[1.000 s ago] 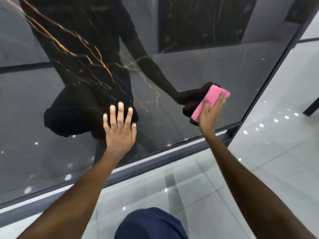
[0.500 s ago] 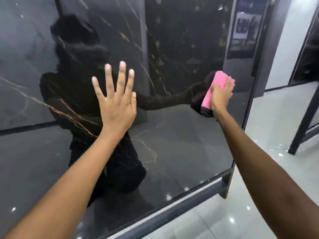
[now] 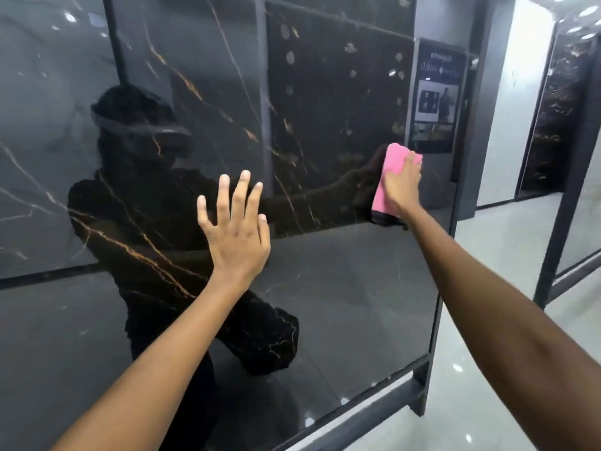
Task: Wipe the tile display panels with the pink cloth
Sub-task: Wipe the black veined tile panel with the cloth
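Compared with the frame 0.5 s earlier, the view has tilted upward: more of the upper panel and less of the floor shows, and the cloth sits higher on the glossy surface, nearer the reflected poster.

The right hand (image 3: 401, 187) presses the pink cloth (image 3: 388, 175) flat against the tile display panel (image 3: 341, 288), close to the panel's right edge. Its fingers lie spread over the cloth; whether the thumb curls behind it cannot be told. The left hand (image 3: 235, 229) rests flat on the same panel, fingers straight and apart, holding nothing, well to the left of the cloth.

The panel is black with gold-orange veining and mirrors a crouching person and both arms. A reflected poster (image 3: 435, 99) shows near the upper right; its writing is reversed and too blurred to read. No brand or label is legible elsewhere.

A dark metal frame (image 3: 419, 382) borders the panel along its bottom and right side. Pale polished floor tiles (image 3: 507, 262) lie to the right, with a second dark framed panel (image 3: 553, 118) standing beyond. Nothing stands between the cloth and the panel surface.
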A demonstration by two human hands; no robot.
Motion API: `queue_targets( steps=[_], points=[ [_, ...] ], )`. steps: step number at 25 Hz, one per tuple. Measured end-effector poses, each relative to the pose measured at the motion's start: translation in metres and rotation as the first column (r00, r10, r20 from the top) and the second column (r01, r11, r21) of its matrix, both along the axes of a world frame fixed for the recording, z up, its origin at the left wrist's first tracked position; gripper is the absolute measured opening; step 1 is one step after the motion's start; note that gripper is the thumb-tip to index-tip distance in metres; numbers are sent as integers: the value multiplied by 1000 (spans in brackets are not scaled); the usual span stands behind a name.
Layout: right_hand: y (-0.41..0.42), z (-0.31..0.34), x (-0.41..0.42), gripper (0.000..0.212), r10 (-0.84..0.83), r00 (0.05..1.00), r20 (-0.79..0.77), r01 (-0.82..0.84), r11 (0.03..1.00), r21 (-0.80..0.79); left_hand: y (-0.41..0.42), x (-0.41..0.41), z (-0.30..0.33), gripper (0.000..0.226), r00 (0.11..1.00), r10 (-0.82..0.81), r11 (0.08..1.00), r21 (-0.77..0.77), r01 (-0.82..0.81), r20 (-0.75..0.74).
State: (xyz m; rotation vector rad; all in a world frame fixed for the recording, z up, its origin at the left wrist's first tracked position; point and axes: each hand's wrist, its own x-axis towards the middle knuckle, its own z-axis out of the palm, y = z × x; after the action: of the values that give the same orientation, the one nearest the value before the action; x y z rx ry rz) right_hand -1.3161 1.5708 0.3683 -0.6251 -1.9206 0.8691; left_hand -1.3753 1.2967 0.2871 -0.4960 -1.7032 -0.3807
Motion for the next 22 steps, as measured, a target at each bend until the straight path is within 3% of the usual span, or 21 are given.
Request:
queue_targets(
  steps=[1,3,5,6,7,8,10,12,13,14,15,16,17,18,19,20,21,22],
  points=[
    [-17,4,-3,69,-13,1000,4,13,998,61,5,3,11,46,997,-68,997,46,69,-24],
    [-68,-7,-9,80,124,992,13,-118,902,416,23,6,56,43,985,-129,986,95,140,-116],
    [-102,-26,-8,89,286,952,107,-267,609,747,43,4,112,44,984,-134,967,203,157,-121],
    [-95,-26,-6,89,269,954,132,-256,507,823,51,5,130,47,990,-112,962,239,129,-82],
    [-71,-19,-5,89,226,968,112,-210,476,854,61,3,138,51,998,-63,967,247,68,-29],
    [-38,-8,-7,89,156,985,76,-147,519,842,70,-2,138,56,1000,22,977,214,-24,12],
    [35,16,-11,86,33,999,1,-26,756,654,80,-9,129,60,983,179,975,126,-183,42],
    [83,40,-11,80,-10,997,-75,25,978,207,81,-15,124,61,978,209,969,127,-210,22],
    [84,49,-13,78,-34,995,-99,38,999,39,83,-15,124,61,978,208,968,143,-208,16],
    [68,55,-15,78,-69,990,-126,73,997,32,83,-16,126,61,979,204,967,152,-204,13],
    [44,53,-20,80,-74,983,-166,105,977,185,80,-17,127,60,980,200,968,154,-199,9],
    [19,41,-26,84,40,978,-206,61,884,463,81,-18,127,60,977,213,966,153,-211,3],
    [-6,23,-27,90,218,964,-153,-22,638,770,80,-19,125,59,974,227,963,153,-224,0],
    [-20,6,-24,93,312,950,0,-115,351,929,80,-19,125,59,971,238,961,151,-234,-8],
    [-17,4,-23,93,316,945,79,-137,165,977,78,-19,125,58,970,242,960,145,-239,-5],
    [4,14,-25,91,327,944,46,-92,126,988,78,-18,125,59,970,241,960,141,-240,9],
    [30,27,-30,90,302,951,-63,-20,264,964,78,-17,125,59,971,237,961,139,-238,24],
    [57,42,-33,89,237,960,-149,18,479,878,79,-16,124,60,970,239,960,139,-242,33]
  ],
)
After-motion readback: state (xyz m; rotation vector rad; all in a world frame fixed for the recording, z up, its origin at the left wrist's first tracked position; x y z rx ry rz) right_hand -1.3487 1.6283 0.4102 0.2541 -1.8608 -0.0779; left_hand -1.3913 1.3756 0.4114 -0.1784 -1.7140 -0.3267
